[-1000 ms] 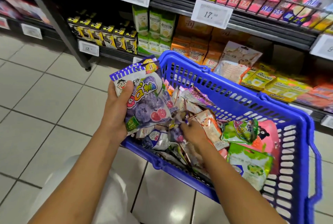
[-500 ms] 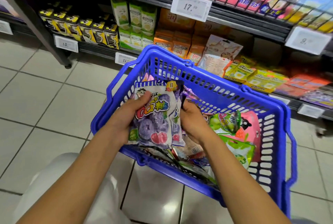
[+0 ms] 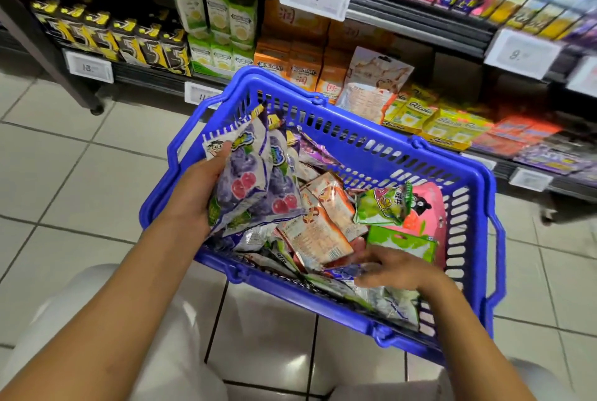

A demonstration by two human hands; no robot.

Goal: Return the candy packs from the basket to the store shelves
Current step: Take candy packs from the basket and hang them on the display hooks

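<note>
A blue plastic basket (image 3: 381, 145) sits on the floor in front of me, full of candy packs. My left hand (image 3: 193, 190) grips a bunch of purple grape candy packs (image 3: 248, 181) over the basket's left end. My right hand (image 3: 391, 268) reaches into the near right part of the basket, fingers spread on the loose packs; whether it grips one is unclear. Orange packs (image 3: 323, 223), green packs (image 3: 384, 203) and a pink pack (image 3: 426, 210) lie in the basket.
Store shelves (image 3: 413, 29) with boxed and bagged sweets and white price tags run across the top. Yellow Ricola boxes (image 3: 429, 116) and orange gum boxes (image 3: 300, 61) stand just behind the basket. The floor (image 3: 64, 174) is pale tile; my knees show at the bottom.
My right hand has left the purple packs and moved down to the near right side of the basket. The left hand now holds the bunch alone, fanned wider.
</note>
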